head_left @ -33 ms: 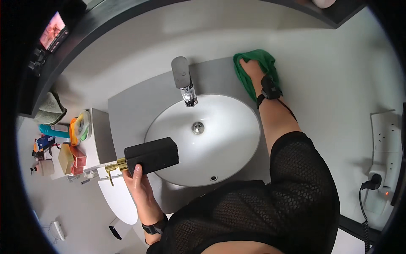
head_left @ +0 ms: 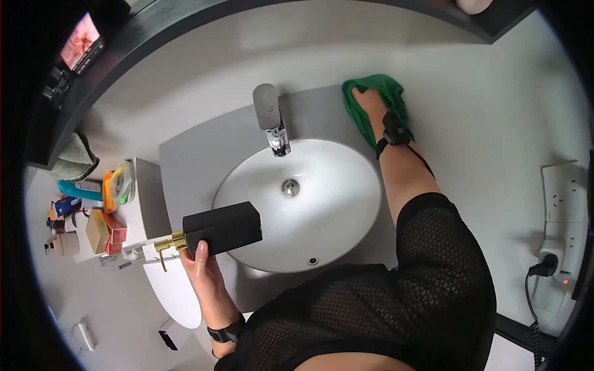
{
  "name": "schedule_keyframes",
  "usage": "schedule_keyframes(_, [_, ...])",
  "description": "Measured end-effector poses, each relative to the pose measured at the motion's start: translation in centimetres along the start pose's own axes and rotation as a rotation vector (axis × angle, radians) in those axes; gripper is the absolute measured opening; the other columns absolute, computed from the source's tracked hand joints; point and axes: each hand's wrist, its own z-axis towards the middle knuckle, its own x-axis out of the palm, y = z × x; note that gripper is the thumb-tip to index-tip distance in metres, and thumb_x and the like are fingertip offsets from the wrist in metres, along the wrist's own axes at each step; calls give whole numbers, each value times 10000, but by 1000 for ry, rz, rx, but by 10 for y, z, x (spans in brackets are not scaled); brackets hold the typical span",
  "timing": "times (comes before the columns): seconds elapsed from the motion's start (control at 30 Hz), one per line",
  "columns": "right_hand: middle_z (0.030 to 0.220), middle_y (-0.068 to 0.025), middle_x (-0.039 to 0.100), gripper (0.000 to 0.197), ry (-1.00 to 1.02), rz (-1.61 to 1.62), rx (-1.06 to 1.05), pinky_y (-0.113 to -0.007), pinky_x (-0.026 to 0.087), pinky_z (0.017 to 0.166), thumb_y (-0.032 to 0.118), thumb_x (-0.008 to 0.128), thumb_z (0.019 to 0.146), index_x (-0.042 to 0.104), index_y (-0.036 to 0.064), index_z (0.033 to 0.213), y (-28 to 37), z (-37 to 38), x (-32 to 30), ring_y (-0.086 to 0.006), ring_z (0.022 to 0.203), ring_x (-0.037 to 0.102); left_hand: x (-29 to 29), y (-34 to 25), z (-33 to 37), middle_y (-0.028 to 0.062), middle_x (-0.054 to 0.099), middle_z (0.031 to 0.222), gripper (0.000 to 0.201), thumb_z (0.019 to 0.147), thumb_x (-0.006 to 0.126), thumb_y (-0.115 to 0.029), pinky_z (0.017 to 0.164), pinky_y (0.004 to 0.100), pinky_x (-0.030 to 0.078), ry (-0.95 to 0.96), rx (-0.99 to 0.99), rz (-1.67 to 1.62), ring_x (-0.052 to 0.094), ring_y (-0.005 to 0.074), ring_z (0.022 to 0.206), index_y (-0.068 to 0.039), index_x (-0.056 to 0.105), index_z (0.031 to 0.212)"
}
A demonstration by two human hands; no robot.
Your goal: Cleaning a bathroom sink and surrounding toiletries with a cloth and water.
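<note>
A black soap dispenser (head_left: 224,227) with a gold pump lies tipped on its side in my left hand (head_left: 209,285), above the near left rim of the white basin (head_left: 337,191). My thumb presses on its black body near the pump end; the other fingers are mostly hidden beneath it. At the far right corner of the grey countertop (head_left: 192,162), my right hand (head_left: 370,104) is closed on a bunched green cloth (head_left: 391,91). Folds of the cloth hang around the wrist and cover part of the fingers.
A chrome faucet (head_left: 268,111) rises behind the basin. To the left, a white shelf unit (head_left: 148,191) bears several toiletries and a red box (head_left: 116,235). A dark curved shelf (head_left: 185,31) runs overhead. Sockets with a plugged-in black cord (head_left: 532,303) are on the right wall.
</note>
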Motion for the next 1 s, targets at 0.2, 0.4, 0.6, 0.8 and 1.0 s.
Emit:
schedule_keyframes(0.2, [1019, -211, 576, 549, -166, -381, 102, -436, 392, 862, 478, 407, 792, 620, -11, 925, 19, -40, -7, -380, 953, 531, -12, -3, 2, 119, 518, 1056, 485, 769, 607, -122, 873, 354, 419, 40, 24, 53, 529, 216, 968, 18, 374, 1171])
schedule_keyframes(0.4, [969, -207, 593, 477, -266, -167, -90, -405, 417, 821, 416, 432, 813, 622, -15, 886, -18, -131, -30, -362, 901, 558, -2, 3, 10, 126, 517, 1057, 508, 763, 627, -149, 888, 350, 408, 74, 24, 35, 526, 222, 975, 22, 374, 1168])
schedule_keyframes(0.6, [997, -224, 573, 501, -66, -51, 78, -404, 395, 848, 412, 432, 806, 586, -43, 949, -9, -102, -22, -369, 937, 536, 6, 9, 13, 129, 518, 1057, 454, 747, 635, -89, 891, 332, 397, 82, -22, 2, 523, 211, 970, 33, 410, 1123])
schedule_keyframes(0.8, [1035, -239, 556, 563, -75, -120, -18, -417, 377, 876, 444, 390, 799, 579, -49, 992, 8, -21, -15, -379, 981, 519, 10, 2, 10, 131, 516, 1067, 492, 734, 663, -122, 913, 343, 380, 67, -6, 57, 521, 220, 979, 31, 409, 1127])
schedule_keyframes(1.0, [1050, -239, 552, 563, -77, -134, 157, -415, 386, 875, 432, 361, 801, 591, -47, 988, 18, -8, -7, -372, 986, 522, 2, -3, 8, 131, 519, 1061, 515, 726, 672, -128, 907, 341, 387, 20, 45, -7, 522, 222, 978, 34, 401, 1133])
